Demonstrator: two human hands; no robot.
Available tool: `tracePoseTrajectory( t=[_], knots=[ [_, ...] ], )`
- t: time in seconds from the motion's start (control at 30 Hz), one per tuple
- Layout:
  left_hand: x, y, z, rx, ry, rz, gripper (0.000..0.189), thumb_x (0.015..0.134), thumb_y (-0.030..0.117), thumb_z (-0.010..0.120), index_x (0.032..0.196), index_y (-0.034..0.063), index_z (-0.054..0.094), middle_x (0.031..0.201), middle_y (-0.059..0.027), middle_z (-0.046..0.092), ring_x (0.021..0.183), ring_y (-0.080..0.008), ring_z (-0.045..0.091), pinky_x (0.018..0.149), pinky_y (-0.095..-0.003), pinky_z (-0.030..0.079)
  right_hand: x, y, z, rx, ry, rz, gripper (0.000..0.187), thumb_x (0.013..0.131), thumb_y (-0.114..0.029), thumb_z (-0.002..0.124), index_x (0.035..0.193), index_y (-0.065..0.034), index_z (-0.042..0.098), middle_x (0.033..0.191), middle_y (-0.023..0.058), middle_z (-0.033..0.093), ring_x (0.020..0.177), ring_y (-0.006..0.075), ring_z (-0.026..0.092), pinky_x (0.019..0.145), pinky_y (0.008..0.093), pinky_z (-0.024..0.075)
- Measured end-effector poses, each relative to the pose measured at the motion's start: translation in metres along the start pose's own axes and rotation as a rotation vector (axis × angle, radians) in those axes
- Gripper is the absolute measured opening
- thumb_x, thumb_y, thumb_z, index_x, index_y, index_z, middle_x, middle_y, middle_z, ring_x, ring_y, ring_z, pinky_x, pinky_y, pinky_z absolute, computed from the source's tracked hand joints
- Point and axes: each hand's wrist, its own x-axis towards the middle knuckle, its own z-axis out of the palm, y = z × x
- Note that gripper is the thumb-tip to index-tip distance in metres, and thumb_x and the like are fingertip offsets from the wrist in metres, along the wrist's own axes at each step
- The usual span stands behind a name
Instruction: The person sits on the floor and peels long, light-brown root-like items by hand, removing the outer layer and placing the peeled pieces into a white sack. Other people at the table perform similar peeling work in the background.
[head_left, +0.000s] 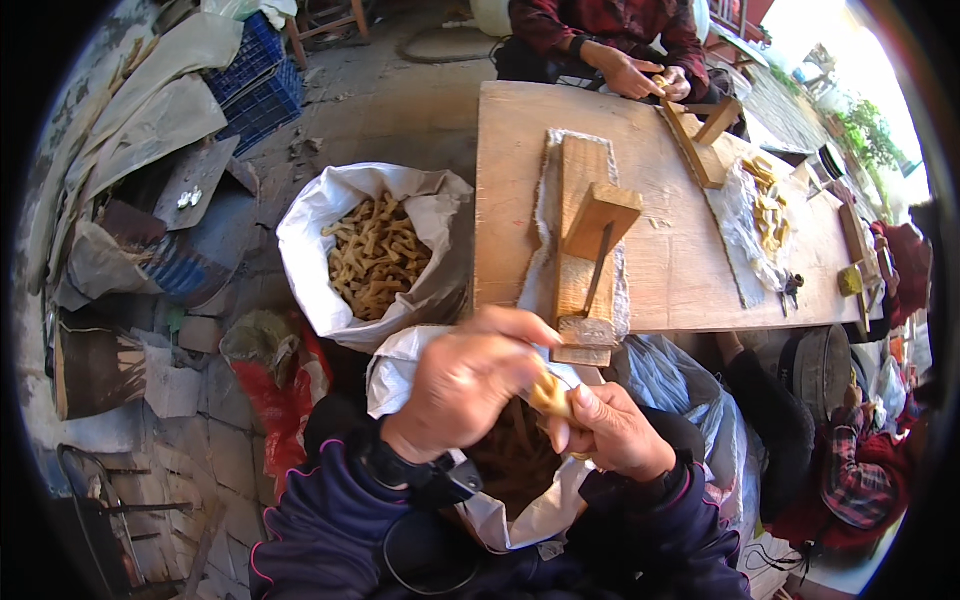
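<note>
My right hand (619, 435) holds a small yellowish-brown piece (550, 395), its material unclear, between thumb and fingers. Against the other end of the piece is my left hand (472, 375), blurred, its fingers partly curled; whether they grip it is hard to tell. Just beyond both hands, a wooden stand (576, 285) with an upright block and a thin metal strip lies on a cloth at the table's near edge. Below the hands, an open white woven sack (525, 525) between my legs holds more pieces, in shadow.
Another white sack (307, 247) full of similar pieces (375, 259) stands left of the wooden table (510, 187). Across the table, a person's hands (637, 75) hold a small piece near a second wooden stand (694, 150). A plastic bag of pieces (769, 217) lies right. Another person (862, 480) sits at right.
</note>
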Motion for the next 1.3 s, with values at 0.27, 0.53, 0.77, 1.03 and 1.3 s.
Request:
tracePoseTrajectory(
  t=[0.27, 0.53, 0.77, 1.03, 1.3],
  knots=[
    [0.002, -0.01, -0.004, -0.377, -0.131, -0.411, 0.02, 0.089, 0.012, 0.072, 0.101, -0.0023, 0.064, 0.097, -0.011, 0.067, 0.08, -0.0135, 0.065, 0.068, -0.0234, 0.053, 0.011, 0.0, -0.006, 0.222, 0.033, 0.041, 0.042, 0.103, -0.039, 0.05, 0.082, -0.0041, 0.062, 0.058, -0.007, 0.036, 0.052, 0.0039, 0.026, 0.048, 0.0233, 0.0184],
    [-0.003, -0.004, 0.006, -0.498, 0.03, -0.589, 0.006, 0.087, 0.007, 0.067, 0.088, 0.0045, 0.061, 0.073, 0.0007, 0.06, 0.055, -0.0041, 0.053, 0.049, -0.0187, 0.039, -0.004, -0.012, -0.003, 0.101, 0.34, -0.109, 0.022, 0.092, -0.019, 0.069, 0.079, -0.001, 0.065, 0.064, -0.0021, 0.054, 0.056, 0.0045, 0.04, 0.051, 0.0215, 0.0283],
    [0.034, -0.031, 0.022, 0.031, 0.129, -0.325, 0.005, 0.091, 0.007, 0.062, 0.092, 0.002, 0.064, 0.072, 0.0014, 0.06, 0.059, -0.0041, 0.051, 0.053, -0.0195, 0.041, 0.024, -0.012, -0.032, -0.53, 0.829, -0.725, 0.016, 0.086, -0.006, 0.076, 0.082, 0.0002, 0.062, 0.069, -0.0016, 0.061, 0.062, 0.0016, 0.048, 0.054, 0.0187, 0.0396],
    [0.035, -0.044, 0.029, 0.42, 0.242, -0.121, 0.016, 0.088, 0.013, 0.072, 0.085, -0.0001, 0.063, 0.066, -0.0046, 0.059, 0.062, -0.0109, 0.051, 0.059, -0.027, 0.045, 0.044, -0.015, -0.051, -0.522, 1.028, -0.715, 0.017, 0.086, -0.006, 0.076, 0.082, -0.0014, 0.06, 0.062, 0.0, 0.06, 0.059, 0.0051, 0.052, 0.053, 0.0222, 0.043],
    [0.001, 0.001, 0.026, 0.272, -0.011, -0.446, 0.028, 0.1, 0.016, 0.054, 0.079, -0.0003, 0.062, 0.07, -0.0061, 0.06, 0.069, -0.0126, 0.057, 0.064, -0.0261, 0.047, 0.024, -0.01, -0.006, -1.191, 0.369, -1.121, 0.019, 0.073, -0.005, 0.077, 0.081, -0.0092, 0.06, 0.068, 0.0063, 0.06, 0.054, 0.024, 0.06, 0.048, 0.033, 0.0478]
  ],
)
